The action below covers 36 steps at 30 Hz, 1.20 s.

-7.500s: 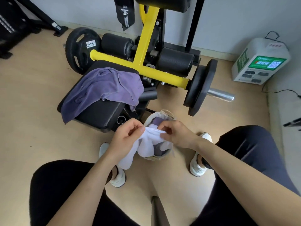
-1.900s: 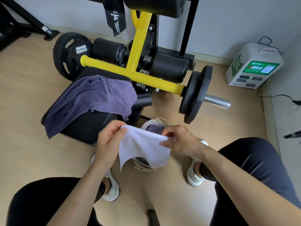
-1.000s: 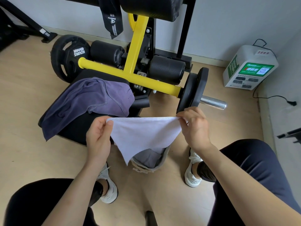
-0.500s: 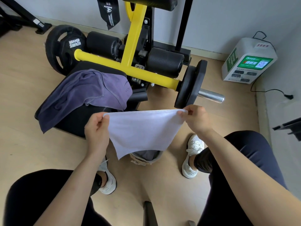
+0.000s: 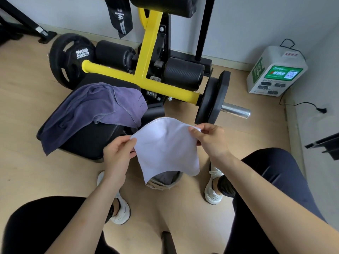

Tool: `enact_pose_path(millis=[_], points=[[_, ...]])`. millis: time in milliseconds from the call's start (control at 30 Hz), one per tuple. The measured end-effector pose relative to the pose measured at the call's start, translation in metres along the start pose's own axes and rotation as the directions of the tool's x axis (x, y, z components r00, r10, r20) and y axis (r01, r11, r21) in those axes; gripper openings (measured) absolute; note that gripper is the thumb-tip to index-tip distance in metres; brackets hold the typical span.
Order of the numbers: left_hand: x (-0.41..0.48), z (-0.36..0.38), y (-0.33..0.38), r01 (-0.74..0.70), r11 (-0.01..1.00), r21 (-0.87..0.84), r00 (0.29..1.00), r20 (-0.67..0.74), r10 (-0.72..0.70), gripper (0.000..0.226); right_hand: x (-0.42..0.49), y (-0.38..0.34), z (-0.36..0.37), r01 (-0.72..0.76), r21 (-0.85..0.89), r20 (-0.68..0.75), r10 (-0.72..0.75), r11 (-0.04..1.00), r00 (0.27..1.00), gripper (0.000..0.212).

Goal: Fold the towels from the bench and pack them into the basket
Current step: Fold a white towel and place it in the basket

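Note:
A small white towel (image 5: 166, 147) hangs in the air between my hands, its top edge bulging upward in a slack arc. My left hand (image 5: 117, 154) pinches its left corner and my right hand (image 5: 209, 139) pinches its right corner. Under the towel, on the floor between my feet, stands the basket (image 5: 165, 183); only its near rim and a bit of grey-purple cloth inside show. A crumpled purple towel (image 5: 95, 109) lies spread over the black bench pad (image 5: 91, 142) to the left.
A yellow-framed weight machine (image 5: 146, 74) with black roller pads and weight plates (image 5: 212, 101) stands behind the bench. A steel bar end (image 5: 236, 111) sticks out to the right. A white charging box (image 5: 275, 72) with a cable sits by the right wall. Wooden floor surrounds my feet.
My hands have come closer together, so the white towel's stretched top edge now slackens and bows upward. Earlier the towel was bunched over the basket, then pulled out flat.

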State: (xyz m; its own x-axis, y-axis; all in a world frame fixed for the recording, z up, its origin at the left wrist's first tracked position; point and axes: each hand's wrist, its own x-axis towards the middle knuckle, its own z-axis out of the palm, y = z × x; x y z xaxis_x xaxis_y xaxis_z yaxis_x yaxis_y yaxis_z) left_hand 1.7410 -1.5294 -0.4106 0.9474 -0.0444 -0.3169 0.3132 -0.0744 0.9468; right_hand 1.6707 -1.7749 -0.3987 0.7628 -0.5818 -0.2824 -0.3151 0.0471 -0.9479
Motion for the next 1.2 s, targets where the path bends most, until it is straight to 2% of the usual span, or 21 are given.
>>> enact_pose_path(millis=[167, 367, 500, 567, 667, 767, 933, 1033, 1100, 1200], points=[[-0.018, 0.016, -0.003, -0.094, 0.994, 0.055, 0.986, 0.146, 0.086, 0.011, -0.021, 0.004, 0.02, 0.054, 0.009, 0.158, -0.055, 0.998, 0.986, 0.014], [-0.027, 0.023, -0.007, -0.153, 0.986, 0.061, 0.964, 0.227, 0.135, 0.012, -0.035, 0.011, 0.033, 0.128, 0.0, 0.268, -0.124, 0.992, 0.955, 0.01], [-0.031, 0.027, -0.007, -0.198, 0.978, 0.06, 0.95, 0.256, 0.177, 0.02, -0.041, 0.012, 0.038, 0.132, 0.047, 0.334, -0.14, 0.99, 0.932, 0.009], [-0.031, 0.026, -0.007, -0.225, 0.972, 0.067, 0.945, 0.26, 0.2, 0.02, -0.041, 0.013, 0.04, 0.112, 0.092, 0.38, -0.139, 0.989, 0.915, 0.016], [-0.027, 0.022, -0.007, -0.229, 0.972, 0.055, 0.937, 0.282, 0.205, 0.016, -0.042, 0.015, 0.041, 0.106, 0.096, 0.434, -0.138, 0.99, 0.89, 0.039], [-0.028, 0.022, -0.005, -0.228, 0.972, 0.059, 0.934, 0.296, 0.201, 0.028, -0.043, 0.019, 0.043, 0.12, 0.083, 0.455, -0.145, 0.989, 0.878, 0.043], [-0.025, 0.019, -0.009, -0.313, 0.937, 0.155, 0.937, 0.213, 0.277, 0.013, -0.045, 0.019, 0.044, 0.31, -0.044, 0.433, -0.262, 0.95, 0.863, 0.04], [-0.019, 0.014, -0.009, -0.349, 0.917, 0.194, 0.924, 0.234, 0.302, 0.011, -0.037, 0.01, 0.038, 0.421, -0.143, 0.303, -0.365, 0.896, 0.88, 0.034], [-0.018, 0.01, -0.008, -0.362, 0.911, 0.198, 0.914, 0.27, 0.304, 0.012, -0.026, 0.007, 0.029, 0.437, -0.24, 0.214, -0.391, 0.867, 0.895, 0.045], [-0.015, 0.004, -0.006, -0.397, 0.898, 0.19, 0.892, 0.312, 0.328, 0.023, -0.009, 0.01, 0.017, 0.447, -0.428, 0.355, -0.309, 0.785, 0.882, 0.07]])
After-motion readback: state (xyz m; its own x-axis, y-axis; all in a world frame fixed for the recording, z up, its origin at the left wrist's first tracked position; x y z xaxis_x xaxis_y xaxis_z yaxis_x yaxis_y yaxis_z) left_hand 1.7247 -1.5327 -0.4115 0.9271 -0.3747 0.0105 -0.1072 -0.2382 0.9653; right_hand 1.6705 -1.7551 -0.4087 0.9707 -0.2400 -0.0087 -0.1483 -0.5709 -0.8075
